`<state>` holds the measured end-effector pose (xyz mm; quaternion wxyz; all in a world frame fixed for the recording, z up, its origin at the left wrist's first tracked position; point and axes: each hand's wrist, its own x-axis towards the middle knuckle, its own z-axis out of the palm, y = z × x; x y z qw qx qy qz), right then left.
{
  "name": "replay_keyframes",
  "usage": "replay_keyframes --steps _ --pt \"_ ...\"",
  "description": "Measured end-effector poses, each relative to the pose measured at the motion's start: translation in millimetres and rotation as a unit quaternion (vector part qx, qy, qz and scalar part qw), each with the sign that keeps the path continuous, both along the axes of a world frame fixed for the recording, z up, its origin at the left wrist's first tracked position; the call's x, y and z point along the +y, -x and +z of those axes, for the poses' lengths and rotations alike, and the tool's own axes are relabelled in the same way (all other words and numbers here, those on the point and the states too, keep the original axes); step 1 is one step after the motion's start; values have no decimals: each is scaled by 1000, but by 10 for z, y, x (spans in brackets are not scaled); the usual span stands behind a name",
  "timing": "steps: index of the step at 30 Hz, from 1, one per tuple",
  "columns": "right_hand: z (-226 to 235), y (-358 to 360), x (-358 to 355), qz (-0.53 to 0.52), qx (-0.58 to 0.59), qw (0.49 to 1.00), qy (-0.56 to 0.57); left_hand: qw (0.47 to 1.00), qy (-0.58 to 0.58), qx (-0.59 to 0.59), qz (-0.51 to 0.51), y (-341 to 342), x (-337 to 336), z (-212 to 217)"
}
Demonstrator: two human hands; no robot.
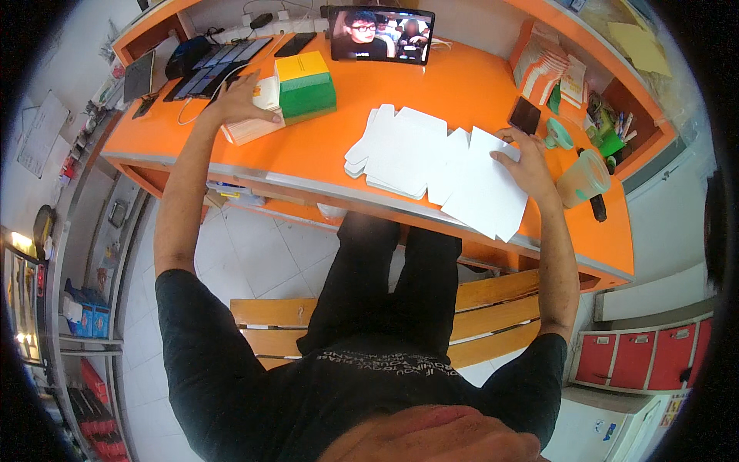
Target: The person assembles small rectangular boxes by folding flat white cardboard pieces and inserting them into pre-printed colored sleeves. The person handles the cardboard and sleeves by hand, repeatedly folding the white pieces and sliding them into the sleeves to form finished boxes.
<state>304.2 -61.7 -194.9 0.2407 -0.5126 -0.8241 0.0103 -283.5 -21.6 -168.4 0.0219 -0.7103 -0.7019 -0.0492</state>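
Note:
My left hand (233,102) spans the near left end of a row of folded cardboard cartons (308,94), coloured white, green and yellow. Its thumb lies along the white part, and the fingers reach over the far side. On the right, my right hand (523,160) grips the edge of a flat white cardboard blank (486,189), thumb on top; the fingertips are partly hidden. That blank overlaps a loose pile of white die-cut blanks (400,150) fanned out near the desk's front edge.
A tablet (382,35) playing video stands at the back of the orange desk (362,85). A phone (526,115), a green lid (558,134) and a plastic cup (583,179) with a brown drink sit at the right. Dark devices (218,65) with cables lie at the back left.

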Motion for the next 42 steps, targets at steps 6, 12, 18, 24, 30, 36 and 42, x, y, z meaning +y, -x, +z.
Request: replay_keyframes --steps 6,12,18,24,30,36,42 --pt "409 -103 -73 7 81 996 -27 927 -362 86 -40 -329 -480 542" --pt "518 -40 92 5 -6 996 89 856 -377 -170 -311 -1444 -1021 854" --pt "801 -20 41 98 24 992 70 834 -140 -94 -525 -2134 -1351 569" --pt "1704 102 -439 125 188 946 -233 796 -64 -411 -440 -2525 -1183 969" --pt "1868 880 -480 117 4 865 -487 508 -34 -707 -491 -2968 -649 1574" --pt "1978 878 -464 170 193 856 -449 515 -74 -719 -462 -2980 -580 1741" --pt "1909 890 -388 317 458 774 -302 616 -518 -386 -451 -3166 -221 1649"
